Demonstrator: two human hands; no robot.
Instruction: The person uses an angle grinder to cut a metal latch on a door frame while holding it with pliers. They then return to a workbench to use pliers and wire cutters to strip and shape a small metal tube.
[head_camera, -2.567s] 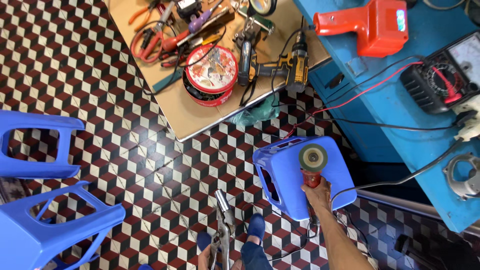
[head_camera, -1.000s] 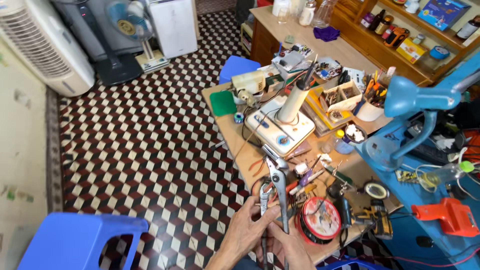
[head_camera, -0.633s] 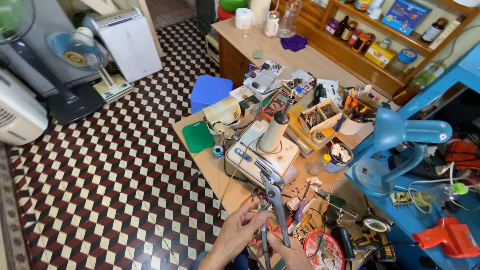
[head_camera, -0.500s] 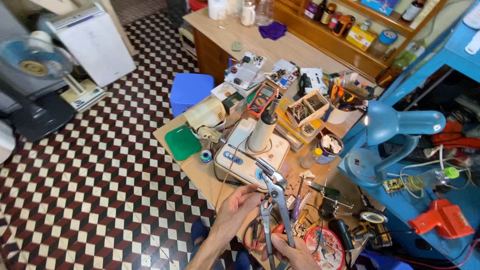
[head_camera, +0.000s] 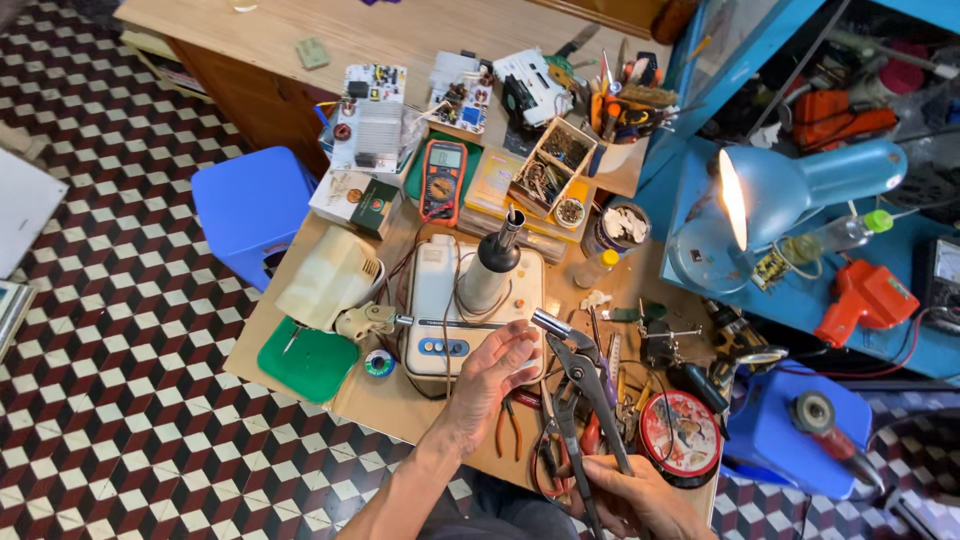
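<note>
My right hand (head_camera: 640, 497) grips the handles of large grey slip-joint pliers (head_camera: 585, 385), jaws pointing up and left. The jaws clamp a short silver metal cylinder (head_camera: 551, 323). My left hand (head_camera: 493, 370) is held up just left of the jaws, fingers spread and curled, fingertips close to the cylinder. Both hands hover over a cluttered wooden workbench (head_camera: 340, 400), in front of a white soldering station (head_camera: 470, 320) with a hot-air wand standing on it.
A multimeter (head_camera: 443, 180), circuit boards (head_camera: 365, 115), parts trays (head_camera: 552, 170), a round red tin (head_camera: 683, 432), loose pliers (head_camera: 515, 425) and a green mat (head_camera: 308, 358) crowd the bench. A lit blue desk lamp (head_camera: 790, 190), blue stools (head_camera: 250, 210) and an orange tool (head_camera: 865, 295) stand around.
My view has swung down and closer to the bench. The pliers have stayed in my right hand, and my left hand has risen beside their jaws.
</note>
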